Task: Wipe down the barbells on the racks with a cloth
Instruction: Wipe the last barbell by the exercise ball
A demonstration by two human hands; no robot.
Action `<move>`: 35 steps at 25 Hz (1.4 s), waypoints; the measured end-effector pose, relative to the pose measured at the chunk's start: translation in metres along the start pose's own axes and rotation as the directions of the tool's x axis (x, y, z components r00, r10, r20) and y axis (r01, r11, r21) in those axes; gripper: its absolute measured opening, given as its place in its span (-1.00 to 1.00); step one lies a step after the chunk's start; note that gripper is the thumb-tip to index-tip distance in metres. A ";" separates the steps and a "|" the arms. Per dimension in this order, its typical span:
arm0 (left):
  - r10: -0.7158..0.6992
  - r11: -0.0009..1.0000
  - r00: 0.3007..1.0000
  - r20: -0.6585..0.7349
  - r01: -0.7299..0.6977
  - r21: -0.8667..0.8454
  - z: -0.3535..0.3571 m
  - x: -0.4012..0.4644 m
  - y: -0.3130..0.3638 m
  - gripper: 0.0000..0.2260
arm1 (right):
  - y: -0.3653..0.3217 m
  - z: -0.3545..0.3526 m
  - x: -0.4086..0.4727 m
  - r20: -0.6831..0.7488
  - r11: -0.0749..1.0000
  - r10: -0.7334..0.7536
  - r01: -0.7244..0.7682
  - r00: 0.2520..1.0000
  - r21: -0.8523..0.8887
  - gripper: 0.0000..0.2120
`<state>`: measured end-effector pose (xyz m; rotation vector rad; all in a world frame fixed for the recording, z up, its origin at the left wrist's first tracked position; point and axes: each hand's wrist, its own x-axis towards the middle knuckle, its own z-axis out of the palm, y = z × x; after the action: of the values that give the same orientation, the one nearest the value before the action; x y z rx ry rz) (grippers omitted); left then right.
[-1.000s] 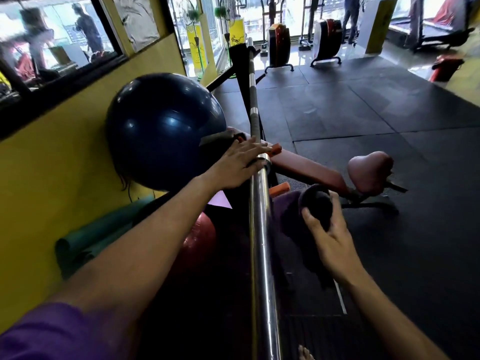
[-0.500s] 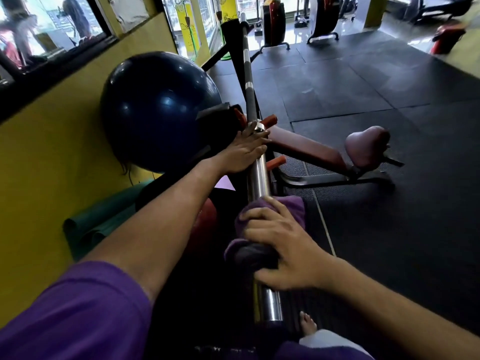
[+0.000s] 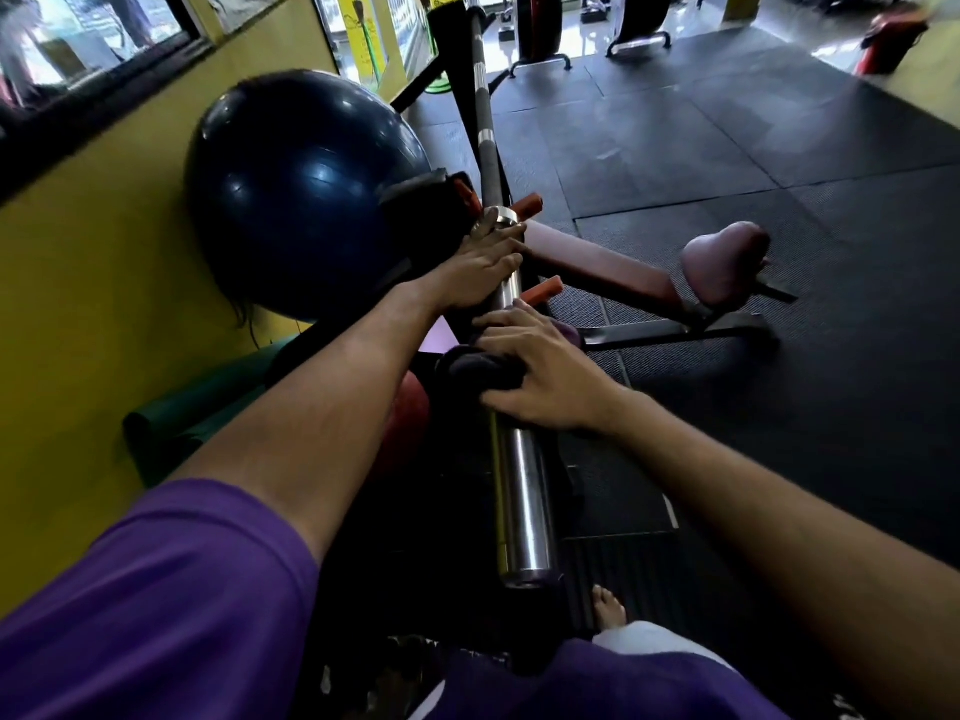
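Note:
A long chrome barbell (image 3: 524, 501) runs from the bottom centre away toward the top of the view, resting on a dark rack (image 3: 441, 210). My left hand (image 3: 480, 270) lies on the thick sleeve just below its collar, fingers curled over the bar. A little nearer to me, my right hand (image 3: 545, 376) grips a purple cloth (image 3: 478, 368) wrapped around the sleeve. The bare sleeve end shows below my right hand.
A big dark blue exercise ball (image 3: 306, 200) sits against the yellow wall (image 3: 78, 304) on the left, with a rolled green mat (image 3: 197, 413) and a red ball (image 3: 410, 413) below. A brown padded bench (image 3: 649, 283) lies right of the bar on black floor mats. My bare foot (image 3: 608, 608) shows below the bar end.
My right hand brought the cloth from beside the bar onto the sleeve, then slid it up toward my left hand. My left hand stayed on the bar near the collar.

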<state>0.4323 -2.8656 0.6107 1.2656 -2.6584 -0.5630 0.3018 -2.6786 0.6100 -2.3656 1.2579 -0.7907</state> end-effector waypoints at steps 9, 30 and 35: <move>-0.005 0.998 1.000 -0.007 0.004 -0.067 -0.002 -0.004 0.004 -0.62 | -0.063 0.028 -0.112 -0.039 0.967 -0.200 0.204 0.979 0.155 -0.70; 0.027 0.993 0.999 -0.038 -0.031 -0.112 0.011 0.009 -0.014 -0.54 | 0.043 0.027 0.035 0.185 -0.040 0.821 -0.269 0.540 0.962 -0.63; 0.005 0.989 1.000 -0.014 -0.007 -0.145 0.004 0.006 -0.006 -0.61 | 0.011 0.023 0.018 0.332 -0.157 0.672 -0.311 0.662 0.937 -0.66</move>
<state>0.4313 -2.8727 0.6045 1.2164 -2.5569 -0.7292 0.3169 -2.6987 0.5913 -0.4576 0.9928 -1.1460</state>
